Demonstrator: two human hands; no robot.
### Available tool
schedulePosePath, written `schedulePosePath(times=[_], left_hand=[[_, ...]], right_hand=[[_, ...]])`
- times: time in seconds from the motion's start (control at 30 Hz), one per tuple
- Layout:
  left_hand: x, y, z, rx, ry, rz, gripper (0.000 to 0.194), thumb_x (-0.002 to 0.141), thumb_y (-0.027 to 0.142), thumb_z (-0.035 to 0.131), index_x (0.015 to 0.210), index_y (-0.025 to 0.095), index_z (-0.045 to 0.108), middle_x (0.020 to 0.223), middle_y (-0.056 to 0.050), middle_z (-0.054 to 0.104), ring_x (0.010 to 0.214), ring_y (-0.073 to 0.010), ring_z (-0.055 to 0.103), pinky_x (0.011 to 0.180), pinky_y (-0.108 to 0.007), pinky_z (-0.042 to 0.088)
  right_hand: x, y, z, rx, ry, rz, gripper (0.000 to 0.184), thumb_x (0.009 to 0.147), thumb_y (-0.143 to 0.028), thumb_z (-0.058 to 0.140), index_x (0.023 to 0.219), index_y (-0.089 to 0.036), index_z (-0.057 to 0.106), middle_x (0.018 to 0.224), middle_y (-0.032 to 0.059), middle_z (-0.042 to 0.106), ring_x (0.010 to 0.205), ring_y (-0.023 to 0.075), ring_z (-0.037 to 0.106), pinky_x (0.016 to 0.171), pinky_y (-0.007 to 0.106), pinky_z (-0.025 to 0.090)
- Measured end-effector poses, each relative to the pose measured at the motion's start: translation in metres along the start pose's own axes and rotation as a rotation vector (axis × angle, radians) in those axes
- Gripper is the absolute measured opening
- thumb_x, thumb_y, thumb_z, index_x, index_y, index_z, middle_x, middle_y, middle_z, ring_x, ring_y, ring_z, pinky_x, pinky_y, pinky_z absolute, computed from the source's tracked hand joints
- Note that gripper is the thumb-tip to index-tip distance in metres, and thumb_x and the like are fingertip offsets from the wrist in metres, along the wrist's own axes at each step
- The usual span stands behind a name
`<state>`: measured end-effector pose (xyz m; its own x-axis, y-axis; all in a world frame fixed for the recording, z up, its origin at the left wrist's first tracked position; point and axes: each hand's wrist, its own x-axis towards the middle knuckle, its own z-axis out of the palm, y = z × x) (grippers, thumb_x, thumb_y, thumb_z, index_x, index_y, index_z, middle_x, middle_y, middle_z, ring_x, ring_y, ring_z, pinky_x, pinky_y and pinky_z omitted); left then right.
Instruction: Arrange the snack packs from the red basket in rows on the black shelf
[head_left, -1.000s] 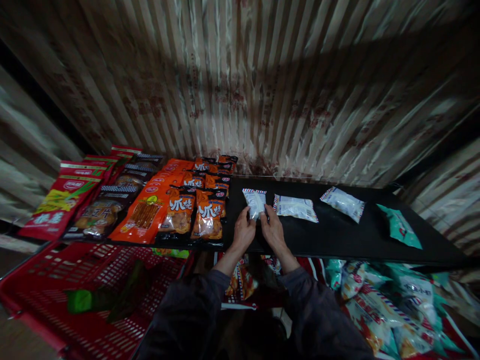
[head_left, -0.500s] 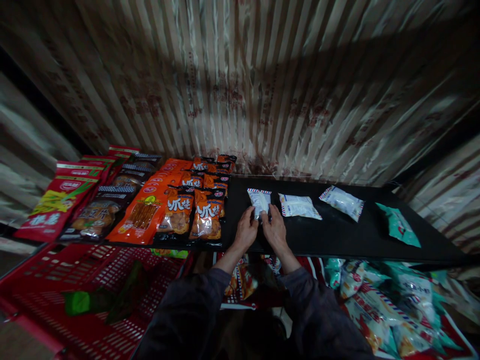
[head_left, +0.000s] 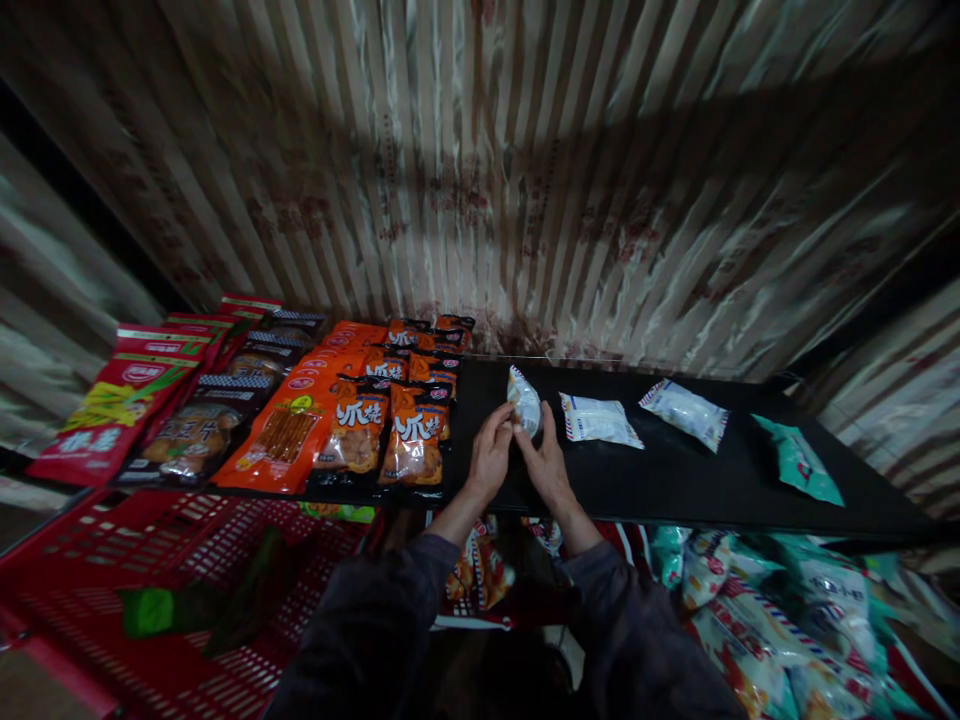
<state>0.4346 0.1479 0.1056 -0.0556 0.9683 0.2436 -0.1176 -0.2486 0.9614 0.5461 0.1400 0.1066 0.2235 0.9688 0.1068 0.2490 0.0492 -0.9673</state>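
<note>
A small white snack bag (head_left: 526, 402) with a striped edge stands tilted over the black shelf (head_left: 675, 485), between my two hands. My left hand (head_left: 490, 455) closes on its lower left side. From the other side, my right hand (head_left: 545, 460) grips it, thumb in front and fingers along the right edge. To the right lie another white snack bag (head_left: 600, 420) and a third white snack bag (head_left: 685, 412), both flat. Orange-and-black snack bags (head_left: 414, 432) are lined up just left of my hands.
At the far right of the shelf lies a teal bag (head_left: 801, 460). Further left are orange stick packs (head_left: 281, 445), dark brown bags (head_left: 193, 430) and red bags (head_left: 112, 420). Below are a red basket (head_left: 67, 590) and a heap of teal and white bags (head_left: 780, 620). Striped sheeting (head_left: 450, 150) hangs behind.
The white bag between my hands has turned from facing me to edge-on, tilted to the right. Both hands have shifted with it; the other bags stay where they were.
</note>
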Motion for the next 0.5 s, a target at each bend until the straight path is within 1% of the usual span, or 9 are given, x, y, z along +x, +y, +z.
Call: schedulePosePath(times=[0.17, 0.27, 0.37, 0.43, 0.5], left_hand=[[0.001, 0.008, 0.005, -0.076, -0.026, 0.021, 0.039, 0.092, 0.047, 0.054, 0.117, 0.019, 0.067, 0.129, -0.013, 0.066, 0.120, -0.0250, 0.062, 0.108, -0.040, 0.044], [0.003, 0.013, 0.008, -0.120, -0.059, 0.042, 0.043, 0.093, 0.049, 0.052, 0.118, 0.018, 0.066, 0.131, -0.013, 0.065, 0.120, -0.0248, 0.061, 0.107, -0.039, 0.045], [0.002, 0.019, 0.011, -0.117, -0.077, 0.052, 0.040, 0.092, 0.048, 0.054, 0.115, 0.018, 0.067, 0.128, -0.012, 0.067, 0.120, -0.0249, 0.061, 0.107, -0.038, 0.045], [0.000, 0.024, 0.013, -0.122, -0.080, 0.040, 0.037, 0.091, 0.046, 0.054, 0.113, 0.018, 0.068, 0.125, -0.011, 0.068, 0.114, -0.0250, 0.065, 0.104, -0.038, 0.048], [-0.002, 0.027, 0.014, -0.146, -0.082, 0.030, 0.035, 0.092, 0.043, 0.053, 0.111, 0.018, 0.069, 0.122, -0.011, 0.069, 0.104, -0.0244, 0.069, 0.098, -0.038, 0.052]], right_hand=[[0.003, 0.005, 0.001, 0.318, -0.015, 0.057, 0.100, 0.073, -0.060, 0.070, 0.153, -0.018, 0.027, 0.157, 0.0120, 0.038, 0.143, 0.0254, 0.039, 0.119, 0.040, 0.030], [0.005, 0.008, 0.004, 0.468, 0.022, 0.069, 0.095, 0.071, -0.052, 0.077, 0.150, -0.024, 0.033, 0.150, 0.0082, 0.049, 0.136, 0.0236, 0.048, 0.116, 0.039, 0.035], [0.006, 0.007, 0.007, 0.599, 0.078, 0.099, 0.077, 0.072, -0.049, 0.077, 0.139, -0.024, 0.048, 0.133, 0.0064, 0.063, 0.120, 0.0227, 0.060, 0.106, 0.039, 0.046], [0.007, 0.005, 0.008, 0.680, 0.089, 0.148, 0.060, 0.074, -0.050, 0.074, 0.124, -0.021, 0.060, 0.118, 0.0061, 0.070, 0.107, 0.0217, 0.066, 0.094, 0.037, 0.053], [0.007, 0.002, 0.008, 0.753, 0.095, 0.219, 0.046, 0.076, -0.052, 0.071, 0.108, -0.019, 0.066, 0.103, 0.0050, 0.073, 0.095, 0.0204, 0.069, 0.084, 0.034, 0.056]])
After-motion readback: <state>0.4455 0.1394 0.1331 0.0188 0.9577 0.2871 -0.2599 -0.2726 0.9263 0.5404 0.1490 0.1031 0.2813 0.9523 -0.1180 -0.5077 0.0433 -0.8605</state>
